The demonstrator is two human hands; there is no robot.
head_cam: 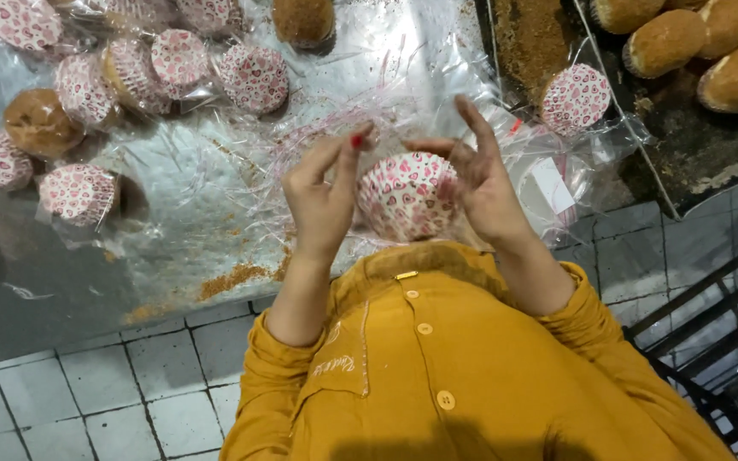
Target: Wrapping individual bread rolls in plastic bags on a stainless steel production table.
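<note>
A cupcake in a white paper cup with red and pink hearts (407,195) sits upside down between my hands, just above my mustard-yellow shirt. My left hand (325,198) touches its left side, thumb and forefinger pinched on thin clear plastic wrap at the top. My right hand (480,183) holds its right side, with the forefinger raised and the other fingers curled toward the cup. The clear plastic wrap (360,119) spreads on the metal surface behind the cupcake.
Several wrapped heart-patterned cupcakes (254,78) lie on the steel table (61,282) at upper left, with crumbs (231,279) near its edge. Bare brown cakes (668,38) fill a dark tray at upper right beside one papered cake (576,98). Tiled floor lies below; a black metal rack (711,324) stands at right.
</note>
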